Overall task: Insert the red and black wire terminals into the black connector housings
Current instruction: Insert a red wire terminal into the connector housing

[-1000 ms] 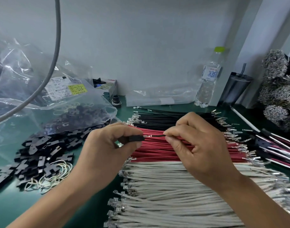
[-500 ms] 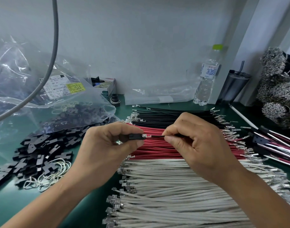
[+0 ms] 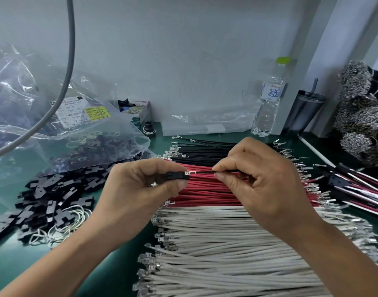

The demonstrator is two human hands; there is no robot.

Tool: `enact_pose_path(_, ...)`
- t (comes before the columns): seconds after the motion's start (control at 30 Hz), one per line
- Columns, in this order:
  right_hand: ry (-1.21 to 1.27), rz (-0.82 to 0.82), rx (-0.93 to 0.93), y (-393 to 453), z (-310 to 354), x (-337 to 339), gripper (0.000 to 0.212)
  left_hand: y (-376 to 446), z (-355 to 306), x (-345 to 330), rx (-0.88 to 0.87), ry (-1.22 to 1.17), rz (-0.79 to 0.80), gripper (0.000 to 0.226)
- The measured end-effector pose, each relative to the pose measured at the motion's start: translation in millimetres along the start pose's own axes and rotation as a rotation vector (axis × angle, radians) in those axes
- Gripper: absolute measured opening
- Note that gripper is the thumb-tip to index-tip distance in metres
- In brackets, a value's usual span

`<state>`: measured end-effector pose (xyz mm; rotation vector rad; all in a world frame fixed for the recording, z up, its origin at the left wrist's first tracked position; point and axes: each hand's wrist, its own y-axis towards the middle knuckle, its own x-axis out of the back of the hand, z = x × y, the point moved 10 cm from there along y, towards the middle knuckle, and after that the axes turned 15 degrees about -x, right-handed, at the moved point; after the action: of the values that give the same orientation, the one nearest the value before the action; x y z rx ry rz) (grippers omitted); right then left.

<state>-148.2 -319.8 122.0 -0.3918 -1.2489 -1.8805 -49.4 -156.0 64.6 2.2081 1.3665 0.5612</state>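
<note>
head view: left hand [image 3: 141, 189] pinches a housing [image 3: 177, 175]; right hand [image 3: 260, 179] pinches a black wire [image 3: 205, 172], its terminal [image 3: 189, 173] now touching the housing mouth after closing the gap; insertion looks imminent.

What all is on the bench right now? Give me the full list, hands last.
connector housing: one, black, held in left hand
black wire: one, terminal at housing mouth
black wires: row, bench, far
red wires: row, middle
white wires: row, near
loose housings: pile, black, left
rubber bands: several, white, by pile
plastic bag: one, clear, labelled, far left
water bottle: one, clear, green cap, at wall
tumbler: one, dark, beside bottle
left hand: grips housing
right hand: pinches black wire
</note>
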Motion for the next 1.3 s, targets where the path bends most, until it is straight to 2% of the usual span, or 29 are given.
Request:
enact_pose_path(0.1, 0.037, 0.038, 0.018, 0.1, 2.6, -2.4, 0.003, 0.5, -2.0, 0.4, -0.013, 0.022, 0.011, 0.026)
enact_pose_path(0.27, 0.128, 0.114, -0.053, 2.6, -5.7, -7.0, 0.006, 1.6, -5.3, -2.1, -0.063, 0.080, 0.074, 0.021)
enact_pose_path(0.53, 0.111, 0.166, -0.097, -3.1, -8.2, -26.4, 0.005, 1.4, -15.2, -2.3, -0.186, 0.451, 0.148, 0.020)
enact_pose_path(0.8, 0.133, 0.164, -0.118, -3.5, -9.8, -30.8, 0.003, 2.1, -10.7, -1.2, -0.122, 0.342, 0.122, 0.017)
enact_pose_path(0.93, 0.112, 0.142, -0.096, -4.0, -6.5, -32.8, 0.003, 0.2, -11.9, -5.3, -0.132, 0.428, 0.152, 0.023)
enact_pose_path(1.17, 0.105, 0.122, -0.082, -9.7, 1.3, -37.1, 0.012, 0.4, -19.6, -4.5, -0.160, 0.413, 0.132, 0.023)
enact_pose_path(1.3, 0.020, 0.069, -0.014, -5.1, 6.5, -31.5, 0.014, 2.5, -18.4, -4.7, -0.148, 0.448, 0.153, 0.020)
